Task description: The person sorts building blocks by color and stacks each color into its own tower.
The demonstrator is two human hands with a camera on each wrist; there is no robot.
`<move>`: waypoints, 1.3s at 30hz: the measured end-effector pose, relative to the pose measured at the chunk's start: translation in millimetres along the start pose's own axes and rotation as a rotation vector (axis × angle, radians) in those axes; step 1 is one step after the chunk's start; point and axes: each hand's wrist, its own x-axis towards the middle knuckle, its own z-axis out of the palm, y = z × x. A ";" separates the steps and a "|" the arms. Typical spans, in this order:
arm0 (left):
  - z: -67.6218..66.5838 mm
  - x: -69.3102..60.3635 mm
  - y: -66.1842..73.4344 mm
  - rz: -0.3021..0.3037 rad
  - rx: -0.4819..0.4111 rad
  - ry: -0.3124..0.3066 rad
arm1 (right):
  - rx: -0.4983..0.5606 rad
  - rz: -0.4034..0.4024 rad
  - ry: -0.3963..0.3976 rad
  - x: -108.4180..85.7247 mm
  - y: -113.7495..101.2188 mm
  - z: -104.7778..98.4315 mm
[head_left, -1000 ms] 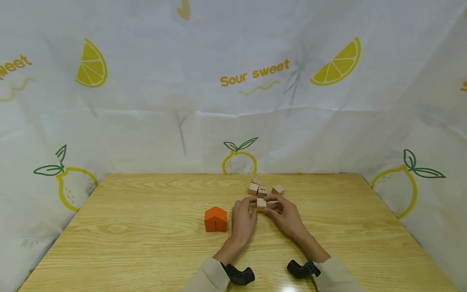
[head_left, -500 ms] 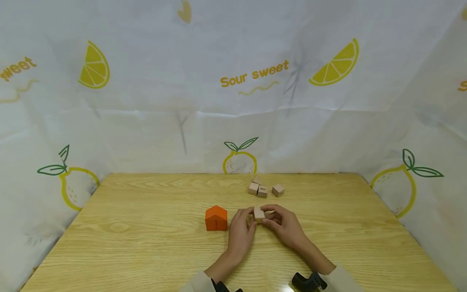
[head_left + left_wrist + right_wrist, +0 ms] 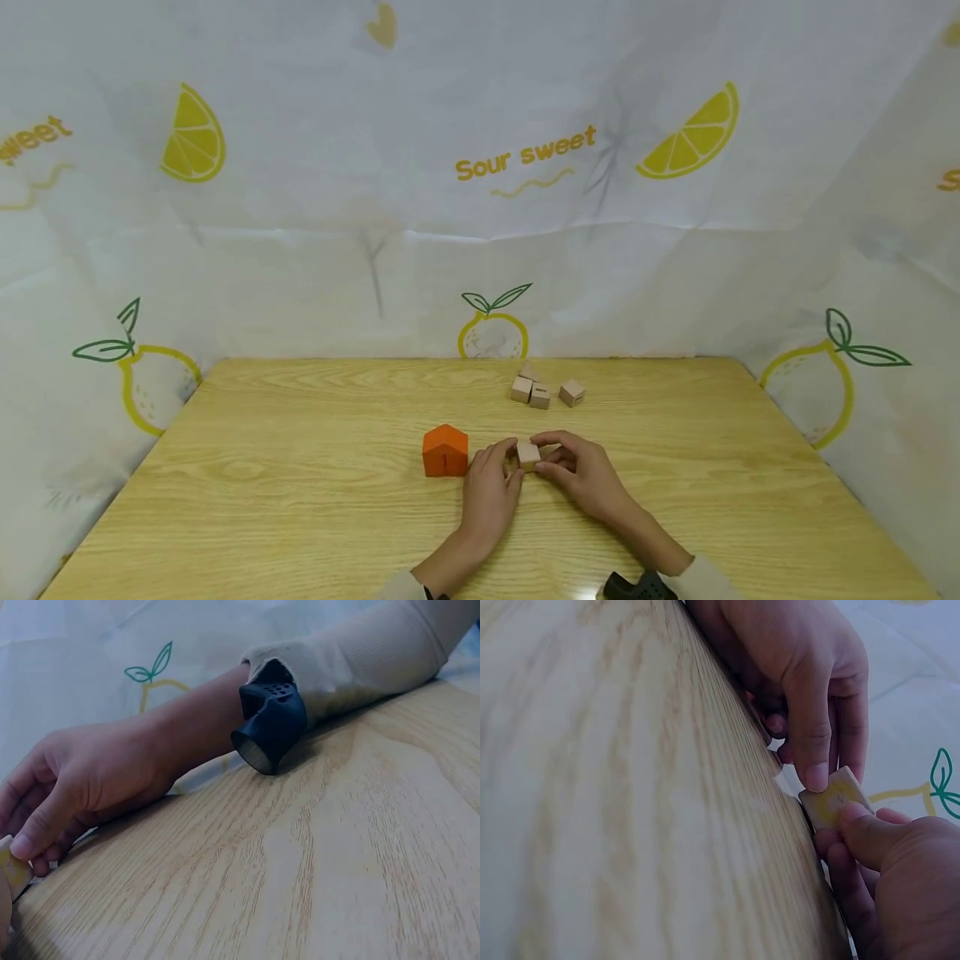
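Fingers of the left hand (image 3: 487, 500) and the right hand (image 3: 588, 475) pinched a pale wooden square-edged block (image 3: 528, 456) from opposite sides, thumbs at its near edge and forefingers farther off; whether it touched the pale wood-grain tabletop (image 3: 300, 508) could not be told. Gripping it from both sides probably kept so small a piece steady and straight. Just left of the left fingers stood an upright orange house-shaped piece (image 3: 446, 451), likely placed there for easy reach. Beyond the fingertips, well apart, lay loose pale wooden blocks (image 3: 522, 388), perhaps left there for working room. Counted, there were one block in the fingers, one orange piece and four loose blocks: two boxy and one triangular-looking bunched together, one boxy off to their right.
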 end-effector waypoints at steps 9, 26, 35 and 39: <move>1.2 0.1 0.4 -0.001 -0.015 0.001 | -0.044 0.004 -0.006 0.0 0.8 -0.4; 1.9 -0.2 0.5 0.032 -0.007 0.007 | -0.010 0.007 -0.022 0.5 -37.6 -4.4; 1.4 0.0 1.6 0.007 -0.014 -0.001 | -0.025 -0.012 0.143 4.7 -35.8 -8.3; 1.6 0.4 2.6 0.003 -0.018 -0.004 | -0.096 -0.028 0.319 8.3 -21.2 -12.4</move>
